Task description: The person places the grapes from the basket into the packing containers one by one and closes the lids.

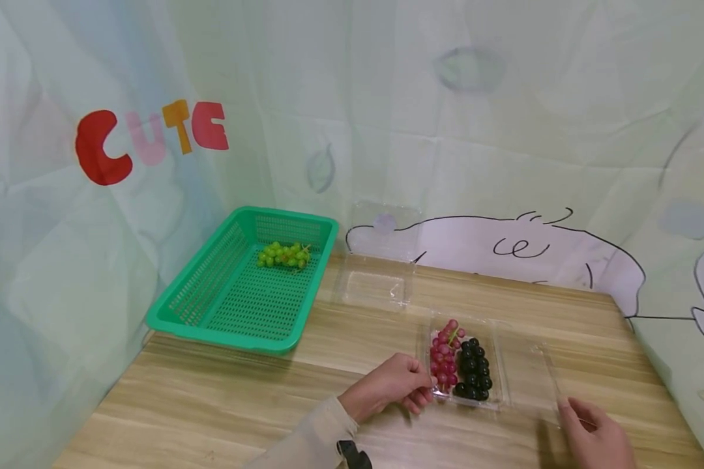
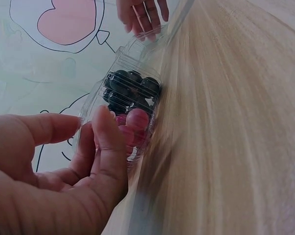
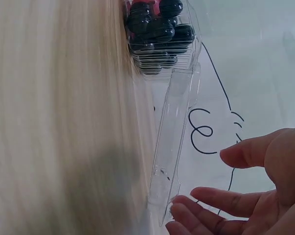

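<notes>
A clear plastic clamshell box (image 1: pixel 469 405) lies on the table with its lid (image 1: pixel 528 374) folded out to the right. Inside, a bunch of red grapes (image 1: pixel 442 358) sits on the left and a bunch of black grapes (image 1: pixel 474 371) on the right. At the box's front left corner, my left hand (image 1: pixel 390 385) pinches the rim between thumb and fingers, as the left wrist view (image 2: pixel 83 166) shows from close by. My right hand (image 1: pixel 598 433) is at the lid's outer edge, fingertips (image 3: pixel 179 205) against it and thumb held apart.
A green plastic basket (image 1: pixel 305 312) stands at the left back, holding a bunch of green grapes (image 1: pixel 284 255). Another clear clamshell box (image 1: pixel 372 286) sits by the back edge, its lid raised against the printed curtain (image 1: pixel 387 98). Wood-grain table (image 1: pixel 211 404) lies beneath everything.
</notes>
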Demonstrator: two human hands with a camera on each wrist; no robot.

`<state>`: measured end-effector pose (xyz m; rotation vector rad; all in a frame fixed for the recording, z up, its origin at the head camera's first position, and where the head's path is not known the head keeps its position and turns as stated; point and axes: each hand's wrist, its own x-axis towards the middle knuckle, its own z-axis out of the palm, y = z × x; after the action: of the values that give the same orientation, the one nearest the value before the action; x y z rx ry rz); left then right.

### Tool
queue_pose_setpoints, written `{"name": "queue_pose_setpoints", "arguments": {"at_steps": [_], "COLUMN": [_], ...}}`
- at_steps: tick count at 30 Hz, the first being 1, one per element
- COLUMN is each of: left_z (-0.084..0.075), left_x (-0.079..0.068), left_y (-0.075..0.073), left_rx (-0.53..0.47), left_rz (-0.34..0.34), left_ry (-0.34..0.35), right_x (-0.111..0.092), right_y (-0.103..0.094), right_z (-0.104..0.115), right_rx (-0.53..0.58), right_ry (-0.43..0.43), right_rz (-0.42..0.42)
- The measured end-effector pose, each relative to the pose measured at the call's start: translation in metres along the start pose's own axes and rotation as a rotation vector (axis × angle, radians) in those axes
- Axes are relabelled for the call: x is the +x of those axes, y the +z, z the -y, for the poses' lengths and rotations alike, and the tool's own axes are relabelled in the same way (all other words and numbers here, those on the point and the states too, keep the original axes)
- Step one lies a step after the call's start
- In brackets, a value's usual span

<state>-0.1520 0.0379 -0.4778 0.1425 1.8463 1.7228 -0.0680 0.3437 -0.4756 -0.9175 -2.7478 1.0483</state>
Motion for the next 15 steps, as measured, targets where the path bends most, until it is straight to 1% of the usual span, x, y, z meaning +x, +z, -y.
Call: {"name": "queue_pose_setpoints", "arguments": {"at_steps": [2, 4, 9, 12, 15], "left_z": [0.0, 0.0, -0.001, -0.003, -0.004], "left_x": [0.0, -0.001, -0.001, -0.001, -0.001], "left_y": [0.001, 0.001, 0.0, 0.0, 0.001], "left_rx": [0.003, 0.004, 0.007, 0.01, 0.01], "left_rz": [0.0, -0.001, -0.004, -0.001, -0.001], "left_ry": [0.001, 0.001, -0.001, -0.003, -0.002], "right_x": [-0.002, -0.003, -0.002, 0.0, 0.001], "right_y": [0.001, 0.002, 0.003, 0.004, 0.004], "right_z": [-0.003, -0.007, -0.017, -0.022, -0.029], "right_rx": [-0.006, -0.011, 0.037, 0.123, 0.212], "right_ry": [0.066, 0.096, 0.075, 0.073, 0.09], "right_rz": [0.022, 0.045, 0.043, 0.033, 0.042]}}
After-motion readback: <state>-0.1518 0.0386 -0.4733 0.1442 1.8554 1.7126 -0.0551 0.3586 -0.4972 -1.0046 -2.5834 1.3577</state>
